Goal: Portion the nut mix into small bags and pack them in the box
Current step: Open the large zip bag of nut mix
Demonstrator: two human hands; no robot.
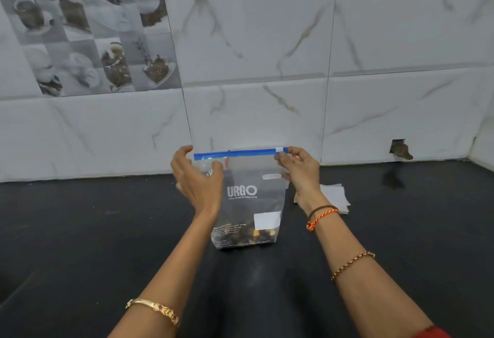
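Observation:
A clear zip bag (248, 198) printed URGO stands upright on the black counter (80, 231), with nut mix (246, 233) at its bottom. A blue zip strip (238, 154) runs along its top, and a white slider sits at the strip's right end. My right hand (299, 169) pinches the bag's top right corner at the slider. My left hand (197, 177) is at the bag's top left corner, fingers loosely curved around the edge; whether it touches the bag is unclear.
A small stack of white flat bags or papers (334, 196) lies on the counter right of the bag. The marble-tiled wall (267, 97) rises just behind. A small hole in the wall (399, 148) sits at the right.

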